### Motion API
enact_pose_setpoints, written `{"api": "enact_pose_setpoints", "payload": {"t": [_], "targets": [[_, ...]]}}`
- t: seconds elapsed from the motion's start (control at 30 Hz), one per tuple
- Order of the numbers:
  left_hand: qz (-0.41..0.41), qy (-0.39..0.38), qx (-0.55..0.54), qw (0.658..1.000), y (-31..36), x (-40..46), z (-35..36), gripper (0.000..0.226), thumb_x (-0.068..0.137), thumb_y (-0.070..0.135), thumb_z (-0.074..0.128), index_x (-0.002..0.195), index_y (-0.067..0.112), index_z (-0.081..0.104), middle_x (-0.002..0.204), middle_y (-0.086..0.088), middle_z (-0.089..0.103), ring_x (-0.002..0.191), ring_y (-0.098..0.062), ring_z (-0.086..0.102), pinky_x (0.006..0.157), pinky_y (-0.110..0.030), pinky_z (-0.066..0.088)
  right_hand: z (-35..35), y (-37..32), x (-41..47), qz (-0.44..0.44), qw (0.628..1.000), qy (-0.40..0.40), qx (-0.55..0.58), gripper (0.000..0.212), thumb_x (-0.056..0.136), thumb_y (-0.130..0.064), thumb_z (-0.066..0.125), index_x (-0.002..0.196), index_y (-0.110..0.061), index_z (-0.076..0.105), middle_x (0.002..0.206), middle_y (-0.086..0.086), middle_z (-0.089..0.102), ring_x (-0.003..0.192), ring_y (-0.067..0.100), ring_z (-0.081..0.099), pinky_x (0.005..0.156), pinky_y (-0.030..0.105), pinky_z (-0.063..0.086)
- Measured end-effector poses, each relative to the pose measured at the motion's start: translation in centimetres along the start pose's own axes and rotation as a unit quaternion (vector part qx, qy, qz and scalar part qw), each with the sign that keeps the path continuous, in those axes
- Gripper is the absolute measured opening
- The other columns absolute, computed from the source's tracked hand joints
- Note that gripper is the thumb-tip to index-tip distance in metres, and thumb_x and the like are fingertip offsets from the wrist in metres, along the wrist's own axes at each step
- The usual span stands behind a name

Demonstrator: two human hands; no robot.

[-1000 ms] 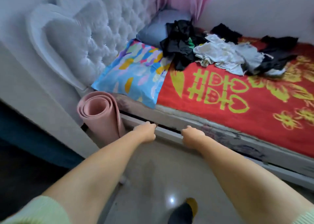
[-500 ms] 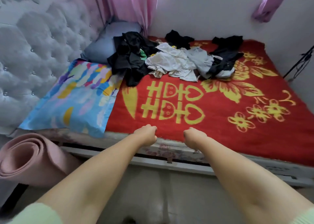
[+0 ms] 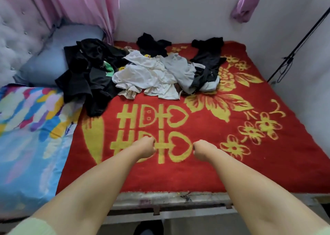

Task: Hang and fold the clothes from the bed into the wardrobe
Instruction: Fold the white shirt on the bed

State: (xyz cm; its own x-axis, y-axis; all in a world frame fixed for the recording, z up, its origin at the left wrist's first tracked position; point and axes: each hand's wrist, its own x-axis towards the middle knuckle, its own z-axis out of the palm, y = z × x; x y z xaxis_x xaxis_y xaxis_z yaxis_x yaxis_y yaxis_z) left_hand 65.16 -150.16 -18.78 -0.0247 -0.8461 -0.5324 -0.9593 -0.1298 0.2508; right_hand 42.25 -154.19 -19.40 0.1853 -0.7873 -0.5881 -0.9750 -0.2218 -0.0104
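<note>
head view: bed (image 3: 232, 172) now approached, clothes pile (image 3: 151, 72) centred at top; left hand (image 3: 145, 148) and right hand (image 3: 200, 151) clenched, nothing grasped, pile not yet reached.

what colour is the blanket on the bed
Red with yellow flowers and characters; the blanket shows best in the head view.

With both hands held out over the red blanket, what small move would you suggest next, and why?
Probably reach forward to the clothes pile: both the left hand and right hand are curled, holding nothing, short of the pile.
</note>
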Motion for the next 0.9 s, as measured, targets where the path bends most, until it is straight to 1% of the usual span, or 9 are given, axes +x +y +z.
{"api": "enact_pose_setpoints", "payload": {"t": [0.17,0.23,0.37,0.47,0.53,0.6,0.67,0.8,0.9], "targets": [[-0.024,-0.009,-0.006,1.000,-0.8,8.7,-4.8,0.038,0.096,0.018,0.039,0.133,0.013,0.046,0.130,-0.005,0.052,0.089,-0.017,0.060,0.066,-0.030,0.050,-4.5,0.1,7.4,-0.015,0.999,0.011,0.036,0.036,0.094,-0.016,0.037,0.121,-0.012,0.060,0.120,0.007,0.056,0.104,0.028,0.059,0.084,0.038,0.052],[-0.025,-0.023,-0.019,0.999,-0.5,11.9,-5.4,0.039,0.096,0.019,0.039,0.134,0.013,0.045,0.131,-0.005,0.052,0.087,-0.017,0.061,0.069,-0.032,0.054,-5.3,0.7,10.4,-0.022,0.999,0.002,0.033,0.036,0.095,-0.017,0.037,0.123,-0.013,0.058,0.122,0.007,0.053,0.106,0.028,0.058,0.085,0.038,0.052],[-0.022,-0.008,-0.054,0.998,0.6,18.8,-5.2,0.052,0.097,0.022,0.040,0.147,0.018,0.027,0.142,-0.011,0.040,0.082,-0.020,0.058,0.056,-0.030,0.046,-7.3,2.4,18.0,-0.040,0.999,-0.001,0.029,0.034,0.096,-0.020,0.038,0.123,-0.013,0.057,0.122,0.008,0.052,0.109,0.028,0.056,0.086,0.036,0.049],[-0.039,0.004,-0.089,0.995,0.9,24.6,-3.5,0.052,0.098,0.024,0.039,0.147,0.020,0.024,0.138,-0.011,0.043,0.098,-0.026,0.057,0.067,-0.035,0.048,-7.7,3.0,24.8,-0.059,0.998,-0.007,0.018,0.032,0.096,-0.017,0.037,0.120,-0.010,0.058,0.121,0.010,0.053,0.109,0.030,0.056,0.084,0.037,0.048],[-0.068,0.016,-0.104,0.992,0.8,29.0,-2.1,0.049,0.099,0.025,0.038,0.146,0.017,0.027,0.140,-0.012,0.041,0.114,-0.029,0.051,0.084,-0.041,0.049,-7.5,3.3,29.6,-0.069,0.997,-0.004,0.015,0.034,0.096,-0.014,0.036,0.124,-0.011,0.056,0.123,0.011,0.052,0.109,0.031,0.056,0.082,0.037,0.047],[-0.100,0.042,-0.098,0.989,0.3,33.3,-0.5,0.052,0.100,0.029,0.037,0.148,0.015,0.024,0.150,-0.014,0.031,0.135,-0.030,0.034,0.105,-0.047,0.036,-7.0,3.4,33.9,-0.086,0.996,0.013,0.010,0.033,0.096,-0.015,0.038,0.126,-0.011,0.053,0.124,0.012,0.049,0.109,0.032,0.054,0.080,0.038,0.046],[-0.138,0.065,-0.094,0.984,-0.5,37.5,1.7,0.056,0.101,0.034,0.034,0.152,0.019,0.016,0.159,-0.011,0.012,0.146,-0.026,0.011,0.116,-0.049,0.016,-6.6,3.3,38.2,-0.108,0.993,0.045,0.011,0.036,0.095,-0.013,0.041,0.130,-0.011,0.049,0.132,0.012,0.043,0.114,0.032,0.049,0.083,0.040,0.047],[-0.163,0.079,-0.063,0.981,-1.7,41.8,7.4,0.064,0.100,0.047,0.021,0.151,0.026,-0.012,0.157,-0.004,-0.024,0.144,-0.020,-0.023,0.115,-0.052,-0.012,-6.8,2.8,44.8,-0.157,0.982,0.104,0.002,0.053,0.092,-0.008,0.045,0.144,-0.013,0.035,0.151,0.011,0.028,0.133,0.031,0.033,0.103,0.043,0.037],[-0.164,0.147,-0.040,0.975,-1.6,42.1,10.3,0.064,0.099,0.046,0.021,0.151,0.027,-0.010,0.158,-0.004,-0.020,0.145,-0.019,-0.020,0.113,-0.049,-0.017,-6.9,2.1,48.8,-0.187,0.971,0.141,-0.044,0.060,0.088,-0.005,0.045,0.146,-0.012,0.029,0.155,0.014,0.019,0.141,0.029,0.024,0.112,0.043,0.022]]}}
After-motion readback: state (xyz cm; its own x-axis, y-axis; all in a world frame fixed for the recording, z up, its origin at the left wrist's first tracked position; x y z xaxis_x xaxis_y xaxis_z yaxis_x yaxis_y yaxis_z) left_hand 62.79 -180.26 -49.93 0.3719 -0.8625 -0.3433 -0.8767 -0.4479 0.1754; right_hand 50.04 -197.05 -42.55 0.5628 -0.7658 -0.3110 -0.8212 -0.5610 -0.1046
